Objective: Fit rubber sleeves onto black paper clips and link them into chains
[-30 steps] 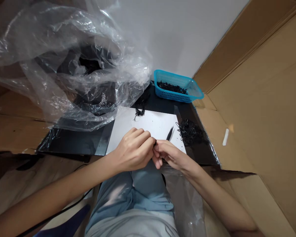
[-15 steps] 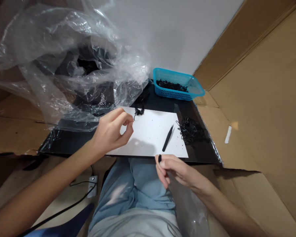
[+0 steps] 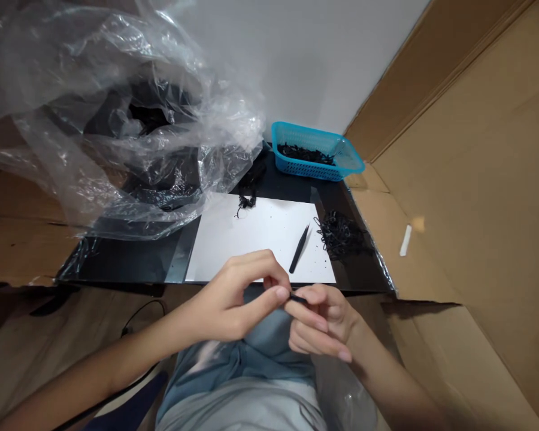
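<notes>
Both of my hands meet over my lap, just off the front edge of the white sheet (image 3: 233, 239). Between them is a small, narrow black piece (image 3: 299, 297), too small to name its kind. The thumb and forefinger of my left hand (image 3: 247, 299) pinch its left end. My right hand (image 3: 321, 317) grips its other end, with the lower fingers curled loosely. Black pointed tweezers (image 3: 299, 249) lie on the sheet beyond my right hand. A few thin black strands (image 3: 247, 202) rest at the sheet's far edge.
A blue plastic basket (image 3: 356, 164) holding black pieces stands at the back. Right of the sheet lies a tangled heap of black loops (image 3: 341, 233). A large clear plastic bag (image 3: 161, 149) with dark contents fills the left back. Cardboard walls (image 3: 476, 161) flank the black worktop (image 3: 130, 257).
My left hand has come down and right from above the sheet to pinch the black piece at my right hand. The view has shifted slightly.
</notes>
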Available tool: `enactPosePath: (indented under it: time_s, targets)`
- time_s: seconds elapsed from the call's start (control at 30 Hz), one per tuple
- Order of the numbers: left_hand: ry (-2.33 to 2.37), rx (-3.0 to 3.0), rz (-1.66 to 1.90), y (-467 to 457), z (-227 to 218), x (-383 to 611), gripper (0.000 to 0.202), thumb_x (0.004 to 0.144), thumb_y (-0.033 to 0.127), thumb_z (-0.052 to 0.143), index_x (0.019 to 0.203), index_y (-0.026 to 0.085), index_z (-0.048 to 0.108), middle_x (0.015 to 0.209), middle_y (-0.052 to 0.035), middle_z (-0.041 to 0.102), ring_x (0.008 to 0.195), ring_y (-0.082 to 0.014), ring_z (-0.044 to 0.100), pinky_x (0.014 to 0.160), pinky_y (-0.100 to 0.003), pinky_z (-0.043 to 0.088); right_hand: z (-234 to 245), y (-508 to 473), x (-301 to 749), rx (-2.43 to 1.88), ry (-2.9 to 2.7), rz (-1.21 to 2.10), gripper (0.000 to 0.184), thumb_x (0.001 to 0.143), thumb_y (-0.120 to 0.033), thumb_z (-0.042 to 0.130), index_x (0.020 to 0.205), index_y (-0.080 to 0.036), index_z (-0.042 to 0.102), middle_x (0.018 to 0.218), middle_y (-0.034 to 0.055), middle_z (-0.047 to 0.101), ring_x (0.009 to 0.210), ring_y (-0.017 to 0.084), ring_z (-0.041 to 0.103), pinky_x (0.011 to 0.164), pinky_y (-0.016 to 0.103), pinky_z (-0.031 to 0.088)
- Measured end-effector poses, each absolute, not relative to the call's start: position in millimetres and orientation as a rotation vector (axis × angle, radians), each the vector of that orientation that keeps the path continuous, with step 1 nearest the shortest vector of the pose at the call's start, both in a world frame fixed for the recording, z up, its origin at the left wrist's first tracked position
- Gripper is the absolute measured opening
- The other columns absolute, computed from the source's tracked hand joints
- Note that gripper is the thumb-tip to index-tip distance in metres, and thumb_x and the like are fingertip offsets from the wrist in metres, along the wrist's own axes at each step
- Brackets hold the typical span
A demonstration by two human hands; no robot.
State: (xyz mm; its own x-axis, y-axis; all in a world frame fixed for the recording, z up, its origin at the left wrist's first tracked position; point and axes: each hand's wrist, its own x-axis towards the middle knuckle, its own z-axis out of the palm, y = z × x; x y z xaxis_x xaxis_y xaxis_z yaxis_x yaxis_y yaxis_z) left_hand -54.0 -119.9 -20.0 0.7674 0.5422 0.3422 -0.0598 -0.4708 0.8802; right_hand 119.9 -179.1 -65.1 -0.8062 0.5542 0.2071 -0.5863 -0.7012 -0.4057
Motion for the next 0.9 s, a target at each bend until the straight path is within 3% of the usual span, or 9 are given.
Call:
enactPosePath:
  time_s: [0.17, 0.33, 0.5, 0.77, 0.9]
  targets:
    - [0.520, 1.787, 0.721, -121.5, -19.8, -59.1, 0.016, 0.091, 0.019, 0.050, 0.077, 0.014, 0.058, 0.071, -0.0001, 0.057, 0.067, -0.0102, 0.051, 0.063, -0.021, 0.040, -62.0, -179.5, 128.0, -0.412, -0.857, 2.248, 0.040, 0.090, -0.044, 0.040, 0.068, -0.015, 0.055, 0.040, -0.0020, 0.053, 0.032, 0.008, 0.042, 0.035, 0.020, 0.025]
    - [0.550, 1.805, 0.738, -124.2, -23.2, -65.4, 0.015, 0.090, 0.018, 0.052, 0.077, 0.015, 0.059, 0.070, 0.0004, 0.058, 0.065, -0.0105, 0.051, 0.061, -0.022, 0.039, -42.4, -186.3, 128.2, -1.039, -1.171, 1.747, 0.039, 0.083, -0.056, 0.055, 0.080, -0.017, 0.054, 0.052, -0.0033, 0.058, 0.046, 0.010, 0.052, 0.046, 0.021, 0.036]
    - [0.553, 1.777, 0.762, -128.8, -23.2, -66.5, 0.016, 0.089, 0.019, 0.052, 0.076, 0.016, 0.061, 0.069, -0.0002, 0.060, 0.063, -0.0112, 0.052, 0.058, -0.024, 0.040, -32.4, -190.9, 119.8, -1.154, -1.310, 1.589, 0.029, 0.086, -0.048, 0.054, 0.080, -0.019, 0.053, 0.059, -0.0020, 0.059, 0.054, 0.011, 0.055, 0.054, 0.024, 0.041]
    - [0.558, 1.791, 0.928, -136.9, -29.1, -67.4, 0.007, 0.086, 0.016, 0.055, 0.084, 0.016, 0.061, 0.074, -0.0016, 0.059, 0.069, -0.0122, 0.053, 0.063, -0.025, 0.042, -44.4, -191.9, 105.0, -1.138, -1.291, 1.478, 0.018, 0.089, -0.036, 0.050, 0.081, -0.020, 0.052, 0.060, -0.0026, 0.059, 0.054, 0.012, 0.057, 0.053, 0.023, 0.042]
    - [0.642, 1.863, 1.004, -132.4, -37.6, -72.2, 0.013, 0.086, 0.012, 0.052, 0.077, 0.015, 0.060, 0.069, -0.0003, 0.058, 0.066, -0.0111, 0.053, 0.062, -0.024, 0.041, -45.7, -180.6, 125.3, -1.443, -1.528, 1.215, 0.020, 0.090, -0.037, 0.045, 0.083, -0.021, 0.053, 0.061, -0.0013, 0.061, 0.056, 0.014, 0.057, 0.057, 0.024, 0.042]
